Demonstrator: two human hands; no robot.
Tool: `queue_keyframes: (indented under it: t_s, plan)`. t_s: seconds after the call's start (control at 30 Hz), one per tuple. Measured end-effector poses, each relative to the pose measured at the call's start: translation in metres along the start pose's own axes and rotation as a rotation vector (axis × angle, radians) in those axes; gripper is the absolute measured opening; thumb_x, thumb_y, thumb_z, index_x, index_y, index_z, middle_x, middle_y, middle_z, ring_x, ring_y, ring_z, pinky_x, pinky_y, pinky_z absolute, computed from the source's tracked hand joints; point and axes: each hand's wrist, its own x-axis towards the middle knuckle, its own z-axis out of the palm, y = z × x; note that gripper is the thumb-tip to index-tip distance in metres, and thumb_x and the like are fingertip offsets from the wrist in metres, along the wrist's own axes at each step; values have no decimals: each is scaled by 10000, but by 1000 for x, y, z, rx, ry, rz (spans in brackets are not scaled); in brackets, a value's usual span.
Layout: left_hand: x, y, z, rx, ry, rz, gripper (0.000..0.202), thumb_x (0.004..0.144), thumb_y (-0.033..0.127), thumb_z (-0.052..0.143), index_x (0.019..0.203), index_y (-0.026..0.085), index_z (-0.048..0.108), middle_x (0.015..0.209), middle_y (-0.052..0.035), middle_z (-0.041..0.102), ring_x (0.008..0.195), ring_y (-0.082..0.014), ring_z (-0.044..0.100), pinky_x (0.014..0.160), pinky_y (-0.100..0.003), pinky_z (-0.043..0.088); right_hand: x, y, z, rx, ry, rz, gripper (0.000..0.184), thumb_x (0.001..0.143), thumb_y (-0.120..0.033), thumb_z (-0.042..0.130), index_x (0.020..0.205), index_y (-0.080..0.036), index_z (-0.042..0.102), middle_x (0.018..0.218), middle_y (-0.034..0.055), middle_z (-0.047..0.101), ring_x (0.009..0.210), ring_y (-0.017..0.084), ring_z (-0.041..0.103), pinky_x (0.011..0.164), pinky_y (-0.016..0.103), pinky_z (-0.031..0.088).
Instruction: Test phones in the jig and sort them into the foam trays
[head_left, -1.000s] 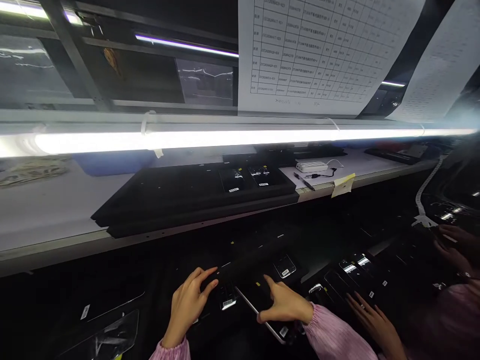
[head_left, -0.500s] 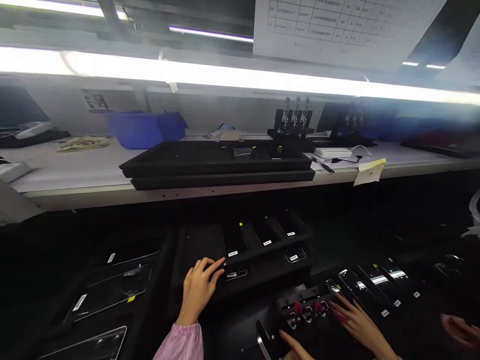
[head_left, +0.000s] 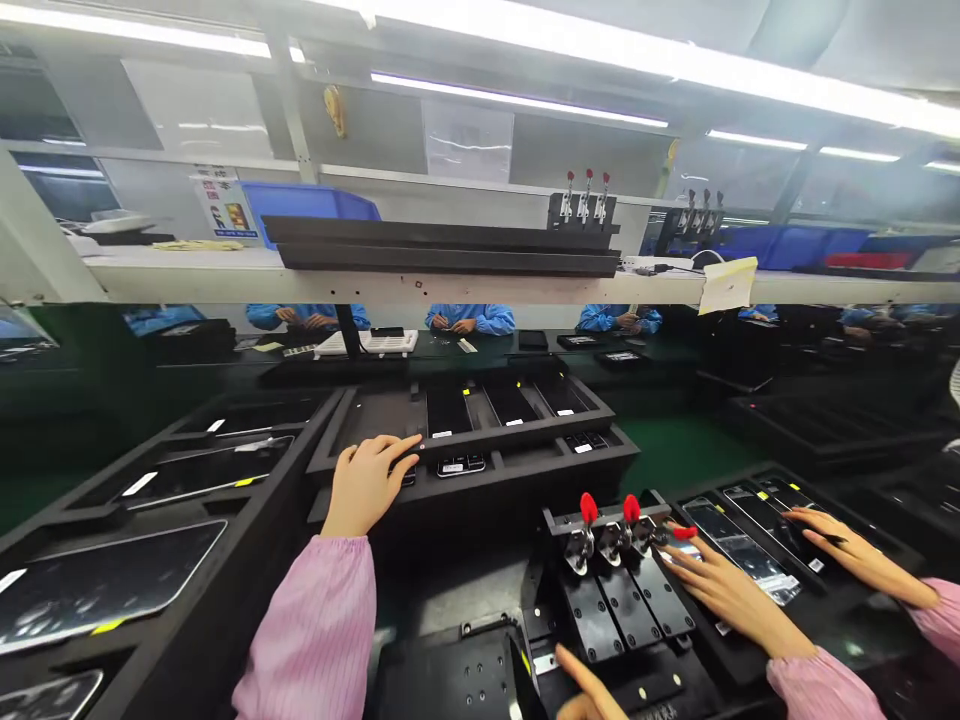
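My left hand point(head_left: 364, 485) pinches the front edge of the upper black tray point(head_left: 525, 436), thumb just below the index finger. Dark phones with white labels lie in that tray, such as the phone point(head_left: 448, 408). The lower tray point(head_left: 609, 462) beneath it also contains phones. At the bottom edge my right hand point(head_left: 589, 690) shows only partly, index finger extended, beside a tilted dark phone point(head_left: 523, 668) that it appears to hold. Most of its grip is out of frame. The black clamp fixture point(head_left: 628, 605) with red-tipped levers stands just beyond it.
A co-worker's hand point(head_left: 724, 590) is at the fixture's right lever, and another hand point(head_left: 862, 550) is over a phone tray point(head_left: 889, 545). A deep tray point(head_left: 217, 545) of phones stands left. A white shelf point(head_left: 450, 289) crosses ahead; people in blue sleeves sit behind.
The view has tilted upward. The upper tray seems shifted slightly left over the lower one, with my left hand still on its edge. The co-worker's far hand has moved onto the right tray.
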Motion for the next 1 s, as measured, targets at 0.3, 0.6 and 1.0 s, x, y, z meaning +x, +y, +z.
queue_keyframes:
  t_s: [0.3,0.6,1.0]
  plan:
    - [-169,45,-69,-442,277,-250,250,876,332,440,1089,291,564,1162,-5,565,1098,-209,520,995,-369,376,40,-159,158,-82,-112,-206,1278,392,-358,760,1434,-190,38,1118,81,486,992,262,472,903,375,383]
    - [-232,26,6,-656,-98,-419,347,872,396,427,1159,242,546,1255,-47,540,1189,-222,471,1028,-416,363,75,-154,178,-313,-292,-257,1203,445,-365,728,1427,-201,52,1072,72,540,996,258,486,1036,547,115]
    - [-209,25,49,-696,-266,-460,339,854,421,410,972,211,647,1038,-51,670,1006,-211,595,909,-355,435,59,-150,156,-114,-440,-215,1037,578,-347,683,1414,-310,70,1249,58,513,1180,262,425,1024,614,31]
